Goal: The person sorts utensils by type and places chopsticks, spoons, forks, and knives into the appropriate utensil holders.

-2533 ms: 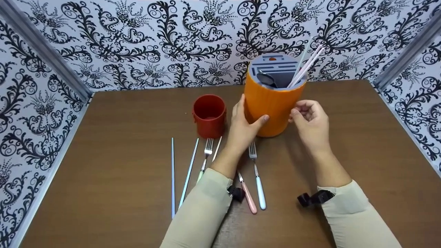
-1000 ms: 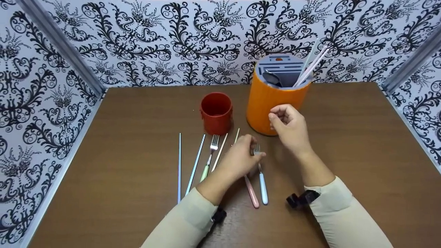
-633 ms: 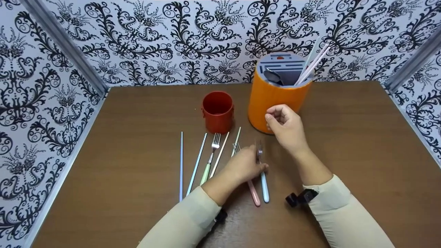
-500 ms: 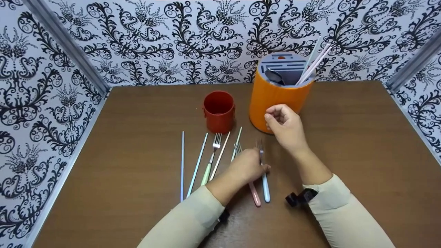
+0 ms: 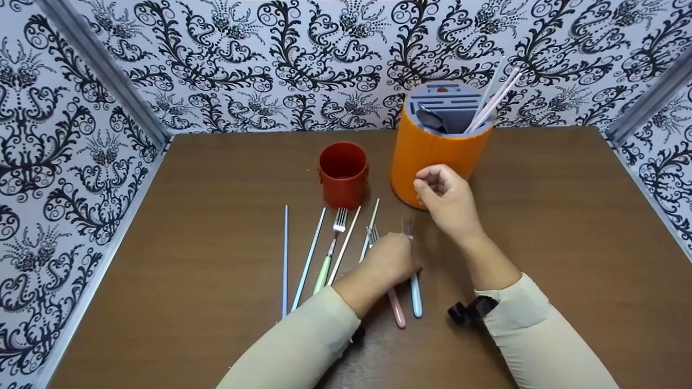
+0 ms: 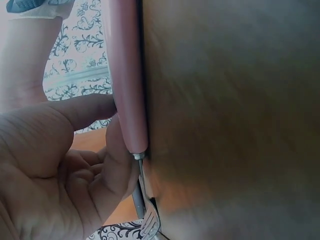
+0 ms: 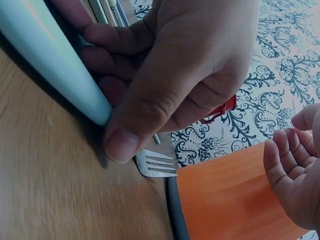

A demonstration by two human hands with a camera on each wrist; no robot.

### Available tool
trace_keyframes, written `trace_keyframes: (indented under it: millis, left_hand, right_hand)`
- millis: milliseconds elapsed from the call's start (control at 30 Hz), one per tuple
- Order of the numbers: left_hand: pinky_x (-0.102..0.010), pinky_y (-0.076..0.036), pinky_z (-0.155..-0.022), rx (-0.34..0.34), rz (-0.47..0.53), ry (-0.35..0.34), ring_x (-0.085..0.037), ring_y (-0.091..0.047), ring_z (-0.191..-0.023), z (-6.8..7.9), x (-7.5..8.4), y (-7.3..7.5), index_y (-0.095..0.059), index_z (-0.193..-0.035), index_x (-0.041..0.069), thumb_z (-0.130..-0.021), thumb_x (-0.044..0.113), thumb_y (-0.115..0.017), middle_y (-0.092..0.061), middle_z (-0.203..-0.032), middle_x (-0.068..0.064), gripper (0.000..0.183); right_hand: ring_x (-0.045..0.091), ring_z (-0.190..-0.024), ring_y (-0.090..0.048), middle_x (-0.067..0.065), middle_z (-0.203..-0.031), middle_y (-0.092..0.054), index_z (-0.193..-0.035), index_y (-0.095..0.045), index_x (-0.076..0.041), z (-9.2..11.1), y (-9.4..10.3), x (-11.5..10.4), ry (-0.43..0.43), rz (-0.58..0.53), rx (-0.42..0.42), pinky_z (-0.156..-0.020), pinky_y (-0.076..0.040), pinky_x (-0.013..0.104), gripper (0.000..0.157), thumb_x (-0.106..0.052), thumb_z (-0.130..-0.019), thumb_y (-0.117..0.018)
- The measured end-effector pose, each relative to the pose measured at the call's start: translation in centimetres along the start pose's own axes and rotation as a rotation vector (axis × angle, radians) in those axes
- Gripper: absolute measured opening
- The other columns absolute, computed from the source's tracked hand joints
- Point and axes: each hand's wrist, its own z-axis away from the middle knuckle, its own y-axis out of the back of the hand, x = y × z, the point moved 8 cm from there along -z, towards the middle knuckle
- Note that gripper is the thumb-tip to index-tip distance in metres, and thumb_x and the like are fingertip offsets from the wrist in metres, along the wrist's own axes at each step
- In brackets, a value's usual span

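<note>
My left hand is low over the table, thumb and fingers around the metal neck of a fork with a light blue handle. In the right wrist view the thumb is on the near side of that blue fork, with the fingers beyond it. A pink-handled fork lies just to the left; its handle hides the fingertips in the left wrist view. My right hand hangs with loosely curled fingers, nothing in them, in front of the orange utensil holder.
Left of the forks lie a green-handled fork, a blue chopstick, a striped light blue chopstick and a peach chopstick. A red cup stands behind them. The holder carries a dark spoon and pale chopsticks.
My left hand has left the holder, come down toward me and closed around the blue fork's neck. The pink fork's handle has shifted slightly left. My right hand has moved left across the holder's front.
</note>
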Motion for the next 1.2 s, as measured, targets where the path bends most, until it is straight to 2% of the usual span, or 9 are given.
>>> trace_keyframes:
  millis: [100, 200, 367, 533, 700, 833, 933, 1067, 1200]
  left_hand:
    - [-0.038, -0.059, -0.067, -0.001, 0.007, -0.008, -0.023, -0.067, -0.068, -0.5, -0.3, -0.2, -0.076, -0.089, 0.003, -0.084, 0.023, -0.077, -0.076, -0.084, -0.011, 0.02]
    - [-0.031, -0.055, -0.053, -0.026, 0.064, 0.014, -0.018, -0.062, -0.054, -1.2, -0.8, -0.8, -0.074, -0.078, 0.006, -0.083, 0.019, -0.076, -0.071, -0.068, -0.006, 0.014]
    - [-0.025, -0.044, -0.038, -0.083, 0.22, 0.109, -0.011, -0.052, -0.036, -1.9, -2.0, -1.6, -0.065, -0.061, 0.013, -0.082, 0.018, -0.077, -0.055, -0.045, 0.004, 0.025]
    - [-0.022, -0.042, -0.04, -0.086, 0.328, 0.119, -0.009, -0.051, -0.036, -0.8, -1.7, -0.1, -0.059, -0.056, 0.015, -0.084, 0.015, -0.075, -0.05, -0.042, 0.005, 0.033]
    - [-0.019, -0.043, -0.041, -0.086, 0.458, 0.107, -0.006, -0.053, -0.04, -0.4, -2.4, 0.2, -0.053, -0.051, 0.019, -0.085, 0.011, -0.071, -0.05, -0.045, 0.007, 0.039]
    - [-0.022, -0.049, -0.045, -0.091, 0.617, 0.12, -0.008, -0.057, -0.044, 0.0, -3.3, 0.7, -0.055, -0.058, 0.016, -0.087, 0.009, -0.068, -0.054, -0.054, 0.005, 0.033]
    - [-0.026, -0.056, -0.048, -0.072, 0.733, 0.128, -0.011, -0.06, -0.048, 0.5, -4.0, 1.4, -0.056, -0.07, 0.013, -0.088, 0.007, -0.067, -0.056, -0.067, 0.002, 0.022]
    - [-0.033, -0.059, -0.05, -0.025, 0.803, 0.112, -0.014, -0.061, -0.05, 1.3, -5.0, 2.9, -0.054, -0.081, 0.011, -0.087, 0.005, -0.066, -0.055, -0.072, 0.0, 0.015]
    - [-0.041, -0.062, -0.053, -0.017, 0.887, 0.089, -0.017, -0.061, -0.051, 1.9, -5.8, 4.2, -0.053, -0.087, 0.009, -0.088, 0.001, -0.064, -0.055, -0.073, -0.002, 0.013]
  right_hand:
    - [0.016, -0.074, -0.061, 0.006, -0.088, -0.062, -0.112, -0.065, 0.005, 0.0, -0.2, -0.1, 0.003, 0.002, -0.012, -0.071, -0.06, 0.027, 0.016, -0.004, -0.098, -0.067]
    - [0.018, -0.075, -0.061, 0.007, -0.09, -0.062, -0.113, -0.065, 0.005, -0.1, -0.4, -0.2, 0.005, 0.01, -0.022, -0.073, -0.062, 0.029, 0.018, -0.004, -0.098, -0.068]
    - [0.016, -0.077, -0.061, 0.007, -0.092, -0.063, -0.114, -0.065, 0.005, -0.4, -1.3, -0.7, 0.013, 0.004, -0.041, -0.072, -0.06, 0.026, 0.019, -0.005, -0.098, -0.068]
    - [0.014, -0.075, -0.059, 0.008, -0.091, -0.063, -0.115, -0.064, 0.007, -0.9, -2.5, -1.3, 0.018, -0.016, -0.06, -0.069, -0.058, 0.024, 0.021, -0.006, -0.098, -0.067]
    - [0.013, -0.071, -0.058, 0.006, -0.088, -0.062, -0.112, -0.065, 0.004, -1.5, -3.2, -2.1, 0.033, -0.03, -0.052, -0.065, -0.054, 0.021, 0.017, -0.005, -0.098, -0.067]
    - [0.014, -0.071, -0.059, 0.006, -0.087, -0.062, -0.113, -0.066, 0.003, -2.1, -3.5, -2.6, 0.044, -0.037, -0.032, -0.067, -0.056, 0.022, 0.017, -0.005, -0.098, -0.066]
    - [0.016, -0.072, -0.061, 0.004, -0.087, -0.063, -0.112, -0.066, 0.0, -2.6, -4.0, -2.7, 0.038, -0.052, -0.02, -0.068, -0.059, 0.025, 0.016, -0.006, -0.098, -0.066]
    - [0.018, -0.074, -0.063, 0.003, -0.088, -0.064, -0.112, -0.066, -0.002, -3.0, -4.9, -2.5, 0.022, -0.07, -0.015, -0.069, -0.06, 0.026, 0.016, -0.008, -0.098, -0.067]
    - [0.023, -0.08, -0.063, 0.004, -0.093, -0.065, -0.115, -0.064, -0.003, -3.5, -5.5, -2.0, 0.001, -0.089, -0.012, -0.071, -0.06, 0.026, 0.02, -0.01, -0.097, -0.068]
